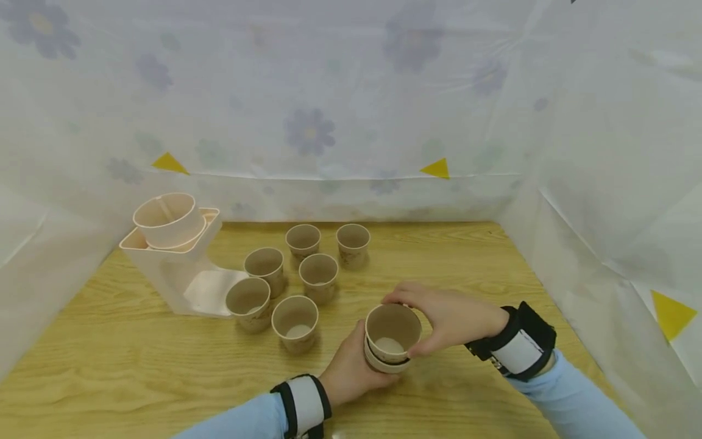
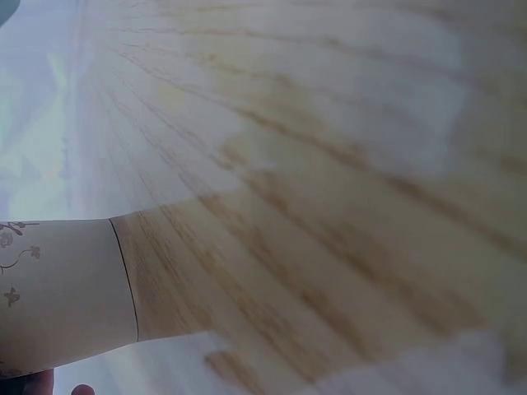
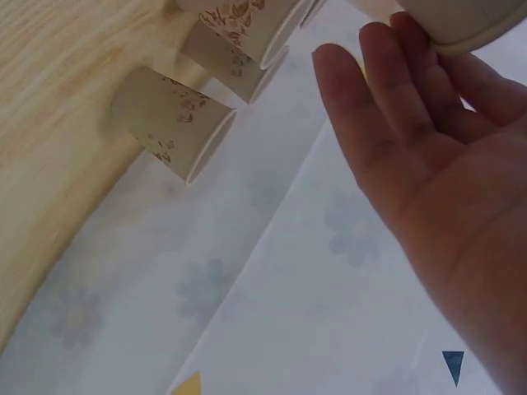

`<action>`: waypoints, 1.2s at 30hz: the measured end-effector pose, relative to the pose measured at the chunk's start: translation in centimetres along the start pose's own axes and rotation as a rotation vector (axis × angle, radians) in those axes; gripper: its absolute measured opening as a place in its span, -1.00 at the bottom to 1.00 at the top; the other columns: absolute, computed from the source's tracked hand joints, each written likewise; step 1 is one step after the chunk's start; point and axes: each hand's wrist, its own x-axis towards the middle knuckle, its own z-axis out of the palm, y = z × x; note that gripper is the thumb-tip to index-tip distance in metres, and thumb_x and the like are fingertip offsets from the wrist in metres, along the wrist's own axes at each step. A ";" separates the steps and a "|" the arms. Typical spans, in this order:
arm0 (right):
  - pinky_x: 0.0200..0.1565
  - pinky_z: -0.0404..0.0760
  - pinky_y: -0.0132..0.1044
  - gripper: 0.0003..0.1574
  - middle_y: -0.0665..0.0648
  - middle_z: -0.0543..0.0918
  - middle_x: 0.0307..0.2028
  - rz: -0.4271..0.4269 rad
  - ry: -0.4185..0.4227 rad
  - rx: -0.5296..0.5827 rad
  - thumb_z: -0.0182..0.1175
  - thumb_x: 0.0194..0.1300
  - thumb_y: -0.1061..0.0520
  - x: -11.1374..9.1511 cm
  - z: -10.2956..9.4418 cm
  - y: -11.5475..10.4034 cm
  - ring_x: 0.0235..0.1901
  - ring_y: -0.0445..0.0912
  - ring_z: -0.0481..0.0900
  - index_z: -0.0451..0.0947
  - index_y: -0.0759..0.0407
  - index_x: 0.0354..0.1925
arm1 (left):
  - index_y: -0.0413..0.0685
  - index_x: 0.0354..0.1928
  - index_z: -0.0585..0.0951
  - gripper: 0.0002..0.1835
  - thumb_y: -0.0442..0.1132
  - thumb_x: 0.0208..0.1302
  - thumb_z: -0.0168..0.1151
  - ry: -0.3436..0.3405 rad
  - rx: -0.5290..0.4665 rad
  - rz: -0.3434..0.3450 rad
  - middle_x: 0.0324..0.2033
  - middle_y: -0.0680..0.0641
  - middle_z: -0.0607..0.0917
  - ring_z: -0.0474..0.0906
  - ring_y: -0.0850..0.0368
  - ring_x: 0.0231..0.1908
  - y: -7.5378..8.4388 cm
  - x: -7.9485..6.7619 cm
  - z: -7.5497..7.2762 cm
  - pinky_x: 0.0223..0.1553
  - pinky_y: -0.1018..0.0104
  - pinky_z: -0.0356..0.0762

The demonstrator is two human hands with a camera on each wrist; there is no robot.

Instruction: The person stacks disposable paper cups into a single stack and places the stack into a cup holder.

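Observation:
Two paper cups are nested in front of me in the head view. My left hand [image 1: 353, 371] grips the lower cup [image 1: 386, 366] from the left, its fingers hidden behind the cup. With thumb and fingers at opposite sides of the rim, my right hand [image 1: 452, 317] holds the upper cup [image 1: 392, 332], which sits inside the lower one. In the left wrist view a cup wall [image 2: 62, 292] with a brown floral print shows at the left edge. The right wrist view has the right hand's fingers [image 3: 387, 86] against a cup [image 3: 465, 20] at the top right.
Several upright paper cups [image 1: 297, 323] stand left of and beyond my hands on the wooden table [image 1: 137, 372]. A pale pink holder [image 1: 170, 277] with a round cylinder [image 1: 170, 222] on top stands at the left. White flowered sheeting [image 1: 351, 91] walls the table's back and sides.

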 end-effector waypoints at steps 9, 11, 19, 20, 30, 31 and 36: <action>0.04 0.54 -0.11 -0.15 0.06 0.41 0.08 -0.054 0.000 0.030 0.38 -0.15 0.09 -0.1 2.1 0.9 0.05 -0.11 0.40 0.37 0.19 0.16 | -0.18 0.15 0.30 -0.18 -0.22 -0.21 0.49 -0.003 0.004 -0.009 0.08 -0.18 0.54 0.46 -0.03 0.08 0.2 -0.2 0.1 0.11 -0.03 0.43; 0.06 0.53 -0.10 -0.12 0.08 0.41 0.10 -0.056 -0.006 0.054 0.38 -0.14 0.08 -0.2 2.6 1.3 0.07 -0.09 0.39 0.33 0.20 0.19 | -0.18 0.13 0.30 -0.20 -0.22 -0.21 0.49 -0.001 0.004 -0.013 0.07 -0.18 0.54 0.47 -0.03 0.07 0.2 -0.2 0.1 0.10 -0.03 0.44; 0.15 0.44 0.04 0.15 0.20 0.41 0.25 0.000 -0.036 0.313 0.44 -0.11 -0.06 -0.2 4.6 3.6 0.18 -0.01 0.38 0.13 0.24 0.35 | -0.18 0.12 0.30 -0.21 -0.21 -0.20 0.49 0.016 0.017 -0.013 0.06 -0.18 0.54 0.47 -0.04 0.07 0.5 -0.3 -0.2 0.10 -0.05 0.43; 0.16 0.44 0.03 0.11 0.17 0.43 0.22 -0.011 -0.028 0.344 0.45 -0.11 -0.05 -0.1 5.0 4.0 0.17 -0.03 0.39 0.16 0.19 0.34 | -0.19 0.12 0.30 -0.21 -0.21 -0.20 0.49 0.020 0.017 -0.015 0.06 -0.19 0.54 0.46 -0.04 0.07 0.5 -0.3 -0.2 0.10 -0.06 0.43; 0.16 0.46 -0.02 -0.01 0.17 0.52 0.13 -0.060 0.020 0.450 0.45 -0.10 0.06 -0.1 6.6 4.9 0.11 -0.07 0.45 0.24 0.15 0.28 | -0.34 0.34 0.18 -0.11 -0.30 -0.08 0.35 0.012 0.357 -0.031 0.19 -0.31 0.38 0.31 -0.18 0.19 4.0 -1.5 -4.0 0.18 -0.14 0.36; 0.16 0.46 -0.02 -0.01 0.17 0.51 0.13 -0.058 0.016 0.459 0.45 -0.09 0.06 -0.1 6.6 5.0 0.11 -0.06 0.45 0.24 0.16 0.28 | -0.30 0.29 0.28 -0.19 -0.30 -0.08 0.34 0.055 0.439 -0.005 0.14 -0.26 0.43 0.36 -0.15 0.14 4.6 -1.6 -4.9 0.15 -0.11 0.40; 0.17 0.44 0.00 -0.01 0.19 0.50 0.14 -0.067 0.007 0.479 0.43 -0.07 0.06 -0.1 6.4 5.0 0.12 -0.03 0.44 0.22 0.17 0.29 | -0.31 0.00 0.51 -0.35 -0.10 -0.17 0.44 0.268 0.865 0.044 -0.08 -0.27 0.56 0.46 -0.16 -0.06 5.5 -1.6 -9.5 -0.03 -0.07 0.50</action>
